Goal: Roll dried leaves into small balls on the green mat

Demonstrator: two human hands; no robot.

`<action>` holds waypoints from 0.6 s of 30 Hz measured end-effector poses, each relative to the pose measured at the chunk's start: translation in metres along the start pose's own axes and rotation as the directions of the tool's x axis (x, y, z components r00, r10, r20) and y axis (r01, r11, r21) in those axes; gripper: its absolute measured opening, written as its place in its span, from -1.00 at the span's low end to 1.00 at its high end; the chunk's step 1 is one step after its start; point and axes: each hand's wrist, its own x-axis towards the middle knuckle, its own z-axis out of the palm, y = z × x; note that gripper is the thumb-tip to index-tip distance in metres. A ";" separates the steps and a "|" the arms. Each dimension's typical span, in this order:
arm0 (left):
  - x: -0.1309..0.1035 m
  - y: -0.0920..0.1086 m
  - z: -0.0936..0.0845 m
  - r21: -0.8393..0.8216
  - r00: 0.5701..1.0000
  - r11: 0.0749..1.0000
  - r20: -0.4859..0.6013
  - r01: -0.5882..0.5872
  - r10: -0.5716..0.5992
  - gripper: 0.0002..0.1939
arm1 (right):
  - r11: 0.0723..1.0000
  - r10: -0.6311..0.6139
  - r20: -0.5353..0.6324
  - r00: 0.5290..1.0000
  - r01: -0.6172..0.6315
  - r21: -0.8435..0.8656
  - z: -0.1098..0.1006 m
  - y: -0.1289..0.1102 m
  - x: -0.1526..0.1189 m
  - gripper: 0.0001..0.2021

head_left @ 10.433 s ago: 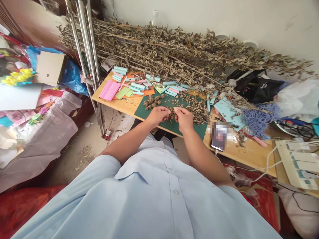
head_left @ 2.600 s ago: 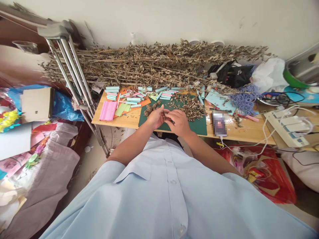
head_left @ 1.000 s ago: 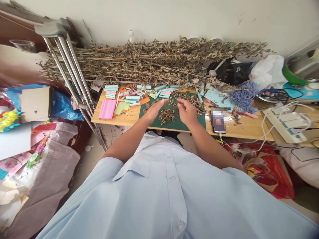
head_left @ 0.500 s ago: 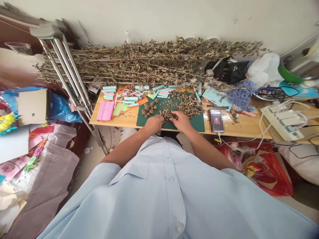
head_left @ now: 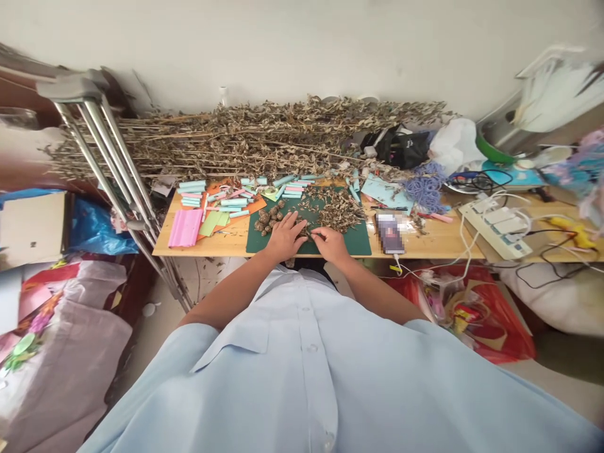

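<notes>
My left hand [head_left: 284, 236] lies with its fingers spread over the near part of a green cutting mat [head_left: 261, 245], partly covering a small heap of dried leaves [head_left: 306, 230]. On the heap's other side, my right hand [head_left: 329, 243] pinches at the leaves with thumb and forefinger. Just beyond the left fingers sits a cluster of brown leaf balls [head_left: 267, 217]. A larger pile of crumbled dried leaves [head_left: 340, 211] spreads over the right part of the mat.
Bundles of dried stalks [head_left: 226, 145] line the wall. Rolled paper pieces [head_left: 233, 202] and pink paper [head_left: 184, 228] lie left of the mat. A phone [head_left: 391, 234], purple cord [head_left: 426, 189] and a power strip [head_left: 495, 225] are to the right. Metal crutches [head_left: 111, 151] lean at the left.
My left hand has opened from a closed grip and spread over the small heap. My right fingers have drawn together at its edge. The view has shifted slightly right and up.
</notes>
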 end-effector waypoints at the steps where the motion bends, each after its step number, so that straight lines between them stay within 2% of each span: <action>1: 0.000 -0.001 0.003 0.002 1.000 1.000 0.021 -0.004 0.004 -0.47 | 1.000 -0.020 -0.004 1.000 0.020 0.000 0.001 -0.001 -0.002 -0.81; 6: -0.004 -0.005 0.010 -0.045 1.000 0.999 0.016 -0.020 0.020 -0.56 | 1.000 -0.028 -0.053 0.998 0.028 -0.001 -0.008 0.009 -0.012 -0.80; 9: -0.007 -0.008 0.008 -0.081 0.999 0.996 -0.020 -0.048 0.046 -0.55 | 0.997 -0.009 -0.182 0.983 -0.004 -0.071 -0.027 0.025 -0.011 -0.80; 13: -0.008 -0.009 0.004 -0.148 0.990 0.986 -0.123 -0.082 0.064 -0.61 | 0.963 0.057 -0.344 0.937 -0.142 -0.229 -0.054 0.045 -0.001 -0.71; 16: -0.006 -0.006 0.003 -0.205 0.969 0.973 -0.238 -0.110 0.059 -0.67 | 0.920 0.118 -0.299 0.947 -0.218 -0.327 -0.064 0.055 0.008 -0.52; 18: -0.004 -0.002 0.001 -0.246 0.949 0.957 -0.306 -0.151 0.071 -0.70 | 0.911 0.138 -0.244 0.960 -0.219 -0.349 -0.064 0.059 0.014 -0.53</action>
